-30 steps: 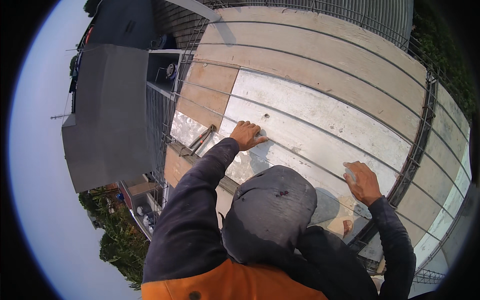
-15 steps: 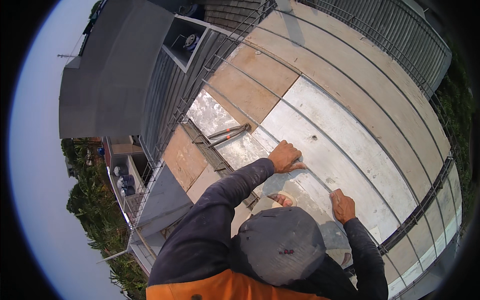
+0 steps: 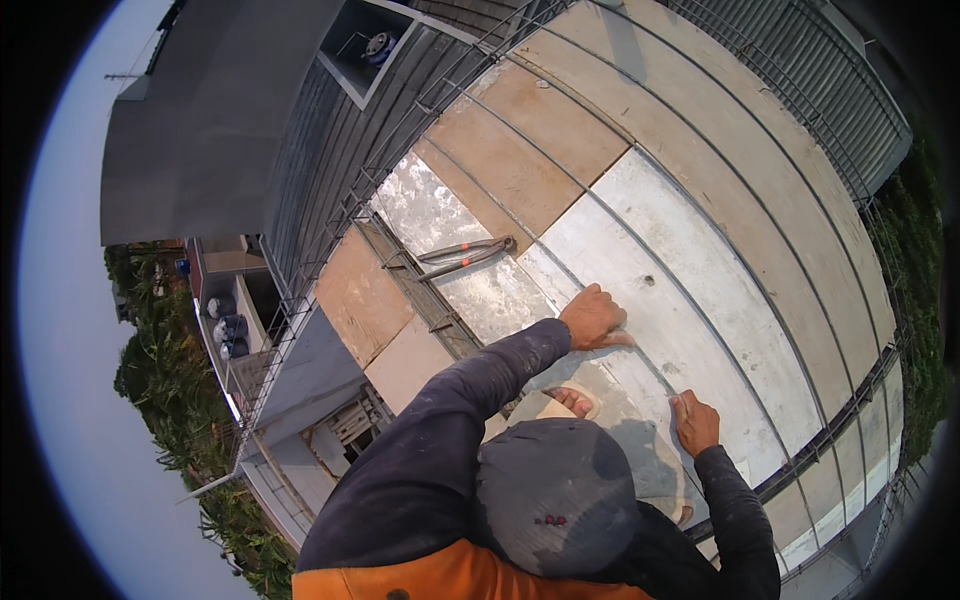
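Observation:
My left hand (image 3: 596, 319) is closed round a thin steel rebar (image 3: 655, 369), with its thumb stretched along the bar. My right hand (image 3: 696, 424) grips the same rebar a short way nearer to me and to the right. The bar runs diagonally over a pale, whitish panel (image 3: 655, 255). Beyond my left hand lie pincers (image 3: 470, 258) with dark handles and orange bands, on a mottled grey-white panel (image 3: 425, 205). My fingers partly hide the bar where they hold it.
Several more rebars cross the brown panels (image 3: 700, 100) to the right and far side. A rebar cage (image 3: 425, 295) lies in a trough at left; another (image 3: 835, 430) runs at right. A grey cap (image 3: 558, 490) covers the lower middle, bare toes (image 3: 572, 402) beside it. Roofs stand beyond the edges.
The view has shifted a little, so the panels and pincers sit slightly differently in it. Both hands keep their grip on the rebar, with little movement along it.

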`<state>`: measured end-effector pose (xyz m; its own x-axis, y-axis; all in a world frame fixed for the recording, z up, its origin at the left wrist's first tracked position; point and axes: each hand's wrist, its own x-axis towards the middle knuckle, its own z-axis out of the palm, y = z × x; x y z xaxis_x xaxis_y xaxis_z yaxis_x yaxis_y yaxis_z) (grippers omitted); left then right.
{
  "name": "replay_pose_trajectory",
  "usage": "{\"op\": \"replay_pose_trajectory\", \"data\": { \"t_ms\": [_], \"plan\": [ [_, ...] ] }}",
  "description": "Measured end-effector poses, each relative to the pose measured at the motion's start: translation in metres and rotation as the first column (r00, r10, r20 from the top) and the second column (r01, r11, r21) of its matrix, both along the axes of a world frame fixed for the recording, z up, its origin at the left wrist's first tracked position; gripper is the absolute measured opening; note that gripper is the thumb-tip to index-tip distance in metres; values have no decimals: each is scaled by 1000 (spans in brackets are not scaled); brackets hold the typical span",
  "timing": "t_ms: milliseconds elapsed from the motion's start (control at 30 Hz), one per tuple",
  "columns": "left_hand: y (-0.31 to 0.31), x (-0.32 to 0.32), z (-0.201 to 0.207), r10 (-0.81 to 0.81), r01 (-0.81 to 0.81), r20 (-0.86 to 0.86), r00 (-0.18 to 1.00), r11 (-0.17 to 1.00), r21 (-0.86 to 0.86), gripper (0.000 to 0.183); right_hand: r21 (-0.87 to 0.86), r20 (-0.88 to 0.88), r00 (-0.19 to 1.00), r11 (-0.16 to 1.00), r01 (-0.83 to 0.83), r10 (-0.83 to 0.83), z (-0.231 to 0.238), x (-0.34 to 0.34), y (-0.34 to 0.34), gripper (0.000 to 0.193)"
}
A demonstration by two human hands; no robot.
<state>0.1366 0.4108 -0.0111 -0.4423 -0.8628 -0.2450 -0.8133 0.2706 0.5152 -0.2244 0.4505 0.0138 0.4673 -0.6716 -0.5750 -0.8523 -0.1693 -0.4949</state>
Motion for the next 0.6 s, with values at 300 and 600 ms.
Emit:
{"op": "replay_pose_trajectory", "data": {
  "t_ms": [300,600],
  "plan": [
    [-13,15,1,12,-18,-69,998,996,-89,52,-5,-1,988,988,157,-157,5,23,-3,34],
    [-19,24,6,60,-59,21,998,997,-55,33,-70,158,924,930,361,-347,-15,36,21,40]
  ]
}}
